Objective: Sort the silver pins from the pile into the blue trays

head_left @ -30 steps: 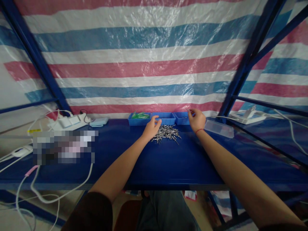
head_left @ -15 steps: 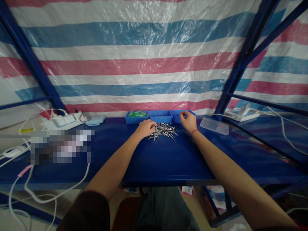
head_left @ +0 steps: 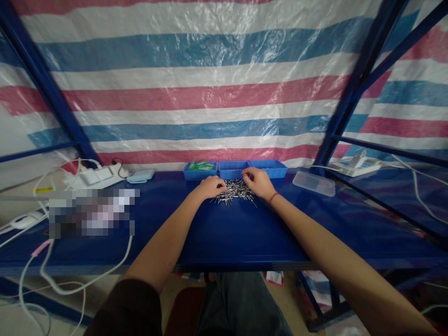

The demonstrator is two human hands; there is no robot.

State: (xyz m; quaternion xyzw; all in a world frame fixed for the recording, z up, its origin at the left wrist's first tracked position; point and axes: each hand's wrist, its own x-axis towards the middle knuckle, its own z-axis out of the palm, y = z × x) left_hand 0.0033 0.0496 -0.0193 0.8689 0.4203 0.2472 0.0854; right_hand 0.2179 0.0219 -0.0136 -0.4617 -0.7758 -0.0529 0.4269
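A heap of small silver metal pins point(head_left: 234, 191) lies on the blue table point(head_left: 227, 233) in front of three small blue trays. My left hand point(head_left: 210, 187) rests at the heap's left edge, fingers curled into the pins. My right hand point(head_left: 258, 181) lies on the heap's right side, fingers bent down and pinching among the pins. What either hand holds is too small to make out. The left tray point(head_left: 200, 171) contains green parts, the middle tray point(head_left: 232, 170) and the right tray point(head_left: 273, 168) look nearly bare.
A white power strip point(head_left: 94, 177) with cables and a pale blue device point(head_left: 140, 176) sit at the back left. A clear plastic lid point(head_left: 313, 183) lies at the right. Blue frame posts flank the bench, and a striped tarp hangs behind.
My right hand came back from the right tray and dropped onto the pin heap. My left hand lowered onto the heap's left edge and curled its fingers.
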